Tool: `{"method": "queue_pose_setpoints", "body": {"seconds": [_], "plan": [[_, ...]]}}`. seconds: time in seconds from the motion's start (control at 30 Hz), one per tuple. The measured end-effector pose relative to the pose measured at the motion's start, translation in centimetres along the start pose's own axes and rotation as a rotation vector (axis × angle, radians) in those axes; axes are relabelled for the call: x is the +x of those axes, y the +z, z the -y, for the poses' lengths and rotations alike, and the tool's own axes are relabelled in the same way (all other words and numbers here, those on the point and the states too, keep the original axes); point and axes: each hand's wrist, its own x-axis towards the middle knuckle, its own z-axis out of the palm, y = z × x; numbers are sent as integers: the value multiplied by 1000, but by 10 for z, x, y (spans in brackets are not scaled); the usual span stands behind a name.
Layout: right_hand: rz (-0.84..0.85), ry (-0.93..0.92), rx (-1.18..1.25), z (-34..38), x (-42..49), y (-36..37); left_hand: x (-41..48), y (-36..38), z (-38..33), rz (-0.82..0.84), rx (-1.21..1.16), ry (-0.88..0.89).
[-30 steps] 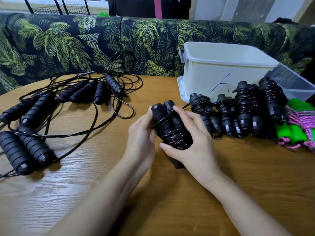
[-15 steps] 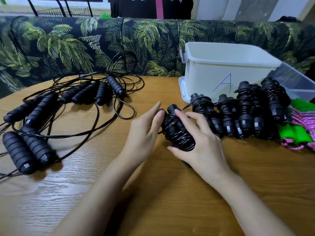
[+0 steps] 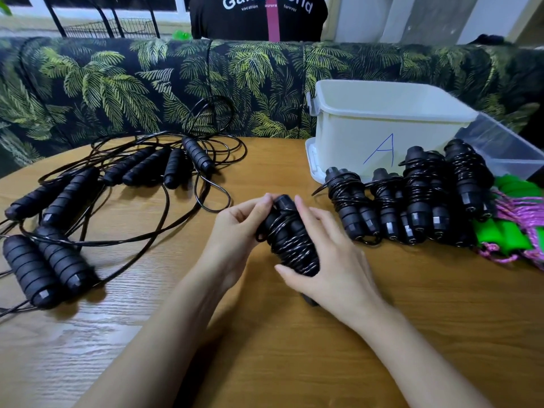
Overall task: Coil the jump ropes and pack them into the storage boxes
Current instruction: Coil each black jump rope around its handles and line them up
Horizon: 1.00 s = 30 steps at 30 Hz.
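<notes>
Gripped the wound black jump rope (image 3: 290, 242) at the middle of the wooden table (image 3: 265, 363) with the right hand (image 3: 335, 260), curled round the coils, probably against springing loose. Pinched its handle tops with fingertips of the left hand (image 3: 235, 228), seemingly securing the end. Not yet among the finished bundles (image 3: 412, 198) fronting white box A (image 3: 382, 125).

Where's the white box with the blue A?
In the head view, the white box stands on the right of the table, just behind the row of coiled black ropes, beside a clear bin.
</notes>
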Motion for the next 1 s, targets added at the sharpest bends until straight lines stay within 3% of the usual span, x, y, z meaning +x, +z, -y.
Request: {"method": "queue_pose_setpoints", "body": {"seconds": [0.07, 0.17, 0.27, 0.33, 0.43, 0.6, 0.77, 1.0], "plan": [[-2, 0, -218, 6, 1, 1, 2, -1, 5, -23, 100, 59], [-32, 70, -205, 6, 4, 1, 6, -8, 8, -19, 359, 168], [-202, 146, -205, -10, 14, -14, 11, -17, 14, -123, 746, 293], [-312, 200, -246, -24, 30, -32, 14, -21, 20, -169, 850, 313], [-342, 274, -368, -45, 59, -54, 16, -25, 26, -171, 857, 310], [-247, 351, -593, -81, 78, -45, 20, -28, 27, -220, 877, 313], [-248, 354, -617, -93, 73, -38, 22, -31, 28, -227, 918, 310], [-302, 215, -559, -77, 61, -37, 20, -32, 29, -286, 857, 300]]}}
